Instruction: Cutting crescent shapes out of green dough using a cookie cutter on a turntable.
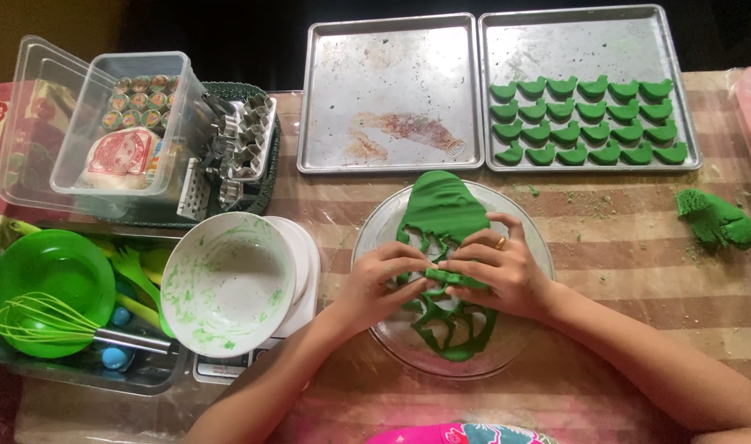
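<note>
**Green dough cutouts — one tray filling up, one still bare**

Striped tablecloth (622, 247) is covered in green crumbs. At the far edge sit two metal trays side by side: the right tray (589, 41) carries four rows of small green shapes (585, 120) across its near half, while the left tray (388, 99) is bare apart from some stains. So I'd say a fair batch is done and there's plenty left — the dough sheet (443, 210) on the glass plate (533, 234) near the middle of the table has a web of cut-out holes in its near part, but its far part is uncut, and a spare lump (717, 218) waits by the right edge.

Both hands meet over the plate. Left hand (381, 275) has fingers curled in, tips pinching at a small green piece (454, 278); right hand (499, 267), ring on one finger, closes loosely over the same piece from the other side. Whether there's a cutter under there, I can't tell.
</note>
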